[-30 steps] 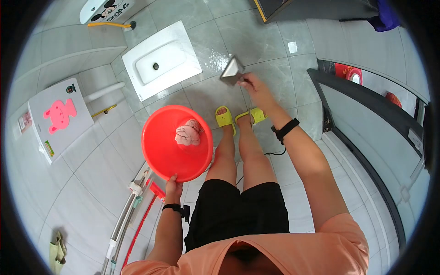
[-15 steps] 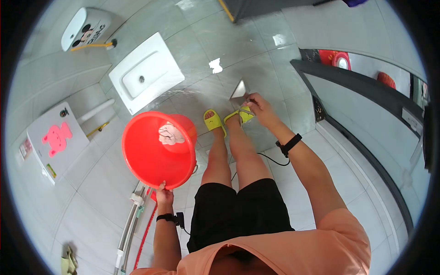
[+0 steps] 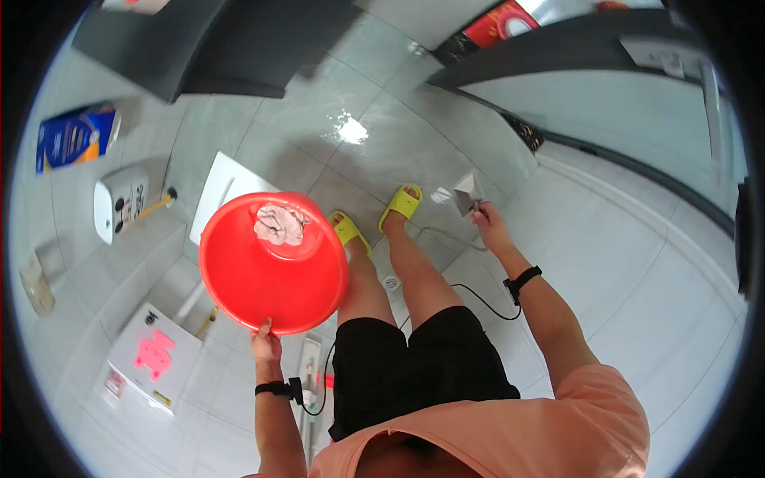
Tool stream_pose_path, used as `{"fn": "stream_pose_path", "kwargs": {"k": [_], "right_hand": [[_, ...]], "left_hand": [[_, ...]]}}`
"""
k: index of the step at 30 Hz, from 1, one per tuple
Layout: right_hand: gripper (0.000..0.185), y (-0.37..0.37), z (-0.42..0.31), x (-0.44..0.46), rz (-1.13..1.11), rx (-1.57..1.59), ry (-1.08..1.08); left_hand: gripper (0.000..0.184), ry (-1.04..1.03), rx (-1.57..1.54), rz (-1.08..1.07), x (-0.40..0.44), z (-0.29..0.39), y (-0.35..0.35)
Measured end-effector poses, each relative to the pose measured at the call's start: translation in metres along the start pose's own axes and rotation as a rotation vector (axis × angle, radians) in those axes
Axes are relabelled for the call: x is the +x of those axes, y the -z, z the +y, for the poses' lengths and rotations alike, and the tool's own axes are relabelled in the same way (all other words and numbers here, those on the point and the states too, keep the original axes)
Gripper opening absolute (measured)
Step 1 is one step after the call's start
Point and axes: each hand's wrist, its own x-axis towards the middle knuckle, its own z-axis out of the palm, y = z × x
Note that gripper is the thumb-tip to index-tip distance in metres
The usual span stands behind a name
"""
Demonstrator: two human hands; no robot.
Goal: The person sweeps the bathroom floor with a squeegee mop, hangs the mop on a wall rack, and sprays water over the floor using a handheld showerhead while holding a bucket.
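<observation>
My left hand (image 3: 266,342) grips the near rim of a red bucket (image 3: 267,279), its mouth tilted toward me. Inside the bucket lies a crumpled pink cloth (image 3: 279,225). Out to the right, my right hand (image 3: 492,225) is closed on the handle of a metal dustpan-like tool (image 3: 467,193), whose flat end points away from me above the floor. The bucket partly covers a white squat basin (image 3: 227,179) behind it.
Yellow slippers (image 3: 401,204) are on my feet on the wet grey tiles (image 3: 358,159). A glass door (image 3: 606,111) stands at the right, a dark cabinet (image 3: 231,48) at the upper left. A white box (image 3: 171,350) hangs at the left. A black cable (image 3: 486,306) crosses near my legs.
The view has turned, bringing the dark cabinet into sight. The bucket now overlaps the basin, with its mouth still toward me. My feet and the metal tool have shifted position; both hands keep their grips.
</observation>
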Motion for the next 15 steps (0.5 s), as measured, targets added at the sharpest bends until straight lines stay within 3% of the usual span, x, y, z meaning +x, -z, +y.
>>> {"fn": "stream_pose_path", "kwargs": {"k": [8,11,15], "right_hand": [[0.019,0.000,0.096,-0.089,0.655,0.274,-0.279],[0.016,-0.029,0.108,-0.125,0.724,0.339,-0.477],[0.015,-0.101,0.111,-0.178,0.788,0.423,-0.571]], "left_hand": [[0.044,0.063,0.518,-0.302,0.087,0.044,-0.168],[0.045,0.068,0.632,-0.440,0.112,0.038,-0.241],[0.046,0.079,0.760,-0.556,0.158,0.020,-0.329]]}}
